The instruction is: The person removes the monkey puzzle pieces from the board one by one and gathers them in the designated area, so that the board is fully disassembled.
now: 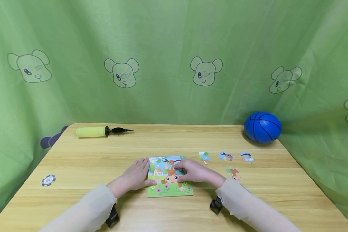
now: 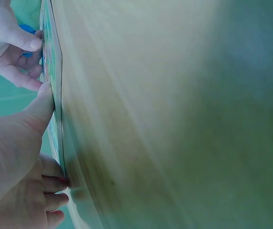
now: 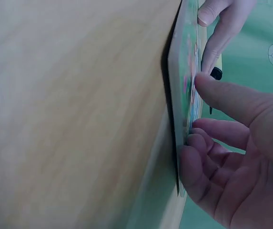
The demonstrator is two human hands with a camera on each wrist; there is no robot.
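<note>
A monkey picture puzzle [image 1: 166, 190] lies in its green-edged tray on the table, mostly filled. My left hand [image 1: 137, 174] rests at the tray's left edge. Its fingers extend forward along that side, and its thumb lies on the picture. Over the right part of the picture, my right hand [image 1: 192, 170] is bent, with thumb and index finger apart at a puzzle piece [image 1: 180, 172], largely covered by the hand. In the right wrist view the curled lower fingers of my right hand [image 3: 236, 162] touch the tray's side [image 3: 175, 71].
Loose puzzle pieces lie right of the tray: one nearest it [image 1: 204, 157], a middle one [image 1: 226, 157], a far-right one [image 1: 247, 157] and a lower one [image 1: 234, 173]. A blue ball [image 1: 263, 127], a yellow hand pump [image 1: 92, 131] and a round chip [image 1: 48, 180] are farther out.
</note>
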